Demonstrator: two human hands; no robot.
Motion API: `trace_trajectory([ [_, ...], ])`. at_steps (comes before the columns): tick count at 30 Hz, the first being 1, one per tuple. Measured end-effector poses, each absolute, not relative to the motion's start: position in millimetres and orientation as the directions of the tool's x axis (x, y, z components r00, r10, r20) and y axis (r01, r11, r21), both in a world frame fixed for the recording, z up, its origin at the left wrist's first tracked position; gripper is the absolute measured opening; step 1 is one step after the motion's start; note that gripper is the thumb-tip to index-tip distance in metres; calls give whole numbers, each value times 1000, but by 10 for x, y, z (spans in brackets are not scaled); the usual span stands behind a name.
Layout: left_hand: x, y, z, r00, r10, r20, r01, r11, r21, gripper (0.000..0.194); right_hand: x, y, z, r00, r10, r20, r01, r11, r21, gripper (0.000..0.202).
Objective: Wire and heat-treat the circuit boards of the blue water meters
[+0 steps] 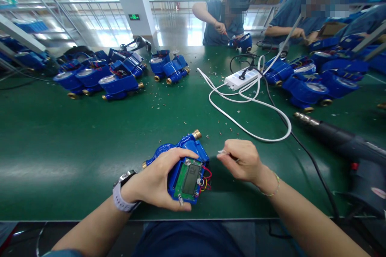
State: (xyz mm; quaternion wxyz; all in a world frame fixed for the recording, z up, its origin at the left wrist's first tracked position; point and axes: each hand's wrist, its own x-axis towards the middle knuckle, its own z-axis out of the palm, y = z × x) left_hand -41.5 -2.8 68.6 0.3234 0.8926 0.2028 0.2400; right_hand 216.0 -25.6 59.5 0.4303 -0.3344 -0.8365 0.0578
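One glossy blue, brass-ended meter (196, 149) is at six o'clock over the flat green bench (90, 136), clasped by the left hand (157, 172); at its three o'clock, the right hand (243, 158) pinches a small white piece (222, 151). Step appears to be work around the thin red-and-yellow wires (207, 177); next move likely needs a steady left hold. Grey rectangular display (189, 180) shows digits, not reliably legible.
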Motion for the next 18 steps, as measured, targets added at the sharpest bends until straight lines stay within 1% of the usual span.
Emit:
trace_trajectory([
  [2,-418,-23,676,794,533,292,216,-697,684,83,2295,-317,574,-377,711,594,642,663,-386,40],
  [3,-417,-21,669,788,543,289,221,-689,690,83,2363,-343,541,-371,755,540,712,605,-357,40],
  [4,-415,-19,661,782,553,288,227,-682,695,83,2430,-363,492,-366,796,481,781,544,-305,39],
  [6,-406,-18,648,770,567,293,234,-678,696,83,2549,-380,362,-347,874,339,898,414,-148,37],
  [8,-389,-19,640,759,578,301,250,-685,684,83,2640,-358,229,-306,936,177,951,310,0,34],
  [9,-380,-21,639,754,580,308,260,-694,671,83,2671,-339,182,-280,953,111,960,277,43,32],
  [10,-370,-24,639,750,581,317,270,-706,655,83,2690,-321,158,-267,961,76,963,262,63,29],
  [11,-361,-28,641,746,581,326,280,-718,638,83,2695,-313,164,-270,959,82,962,265,61,28],
  [12,-353,-31,642,742,581,335,289,-728,621,83,2685,-326,201,-287,949,132,958,284,40,27],
  [13,-346,-35,642,738,580,345,296,-737,607,83,2663,-367,270,-312,924,220,947,321,-6,28],
  [15,-336,-42,637,728,582,363,308,-750,585,82,2591,-558,474,-353,829,434,880,452,-148,32],
  [16,-332,-46,630,721,582,375,313,-758,573,82,2554,-705,588,-351,776,525,810,532,-246,32],
  [17,-329,-49,621,716,580,389,320,-767,556,82,2522,-875,694,-369,737,567,718,613,-329,32],
  [18,-326,-53,609,710,578,402,327,-777,538,82,2500,-1054,782,-421,727,542,665,654,-361,34],
])
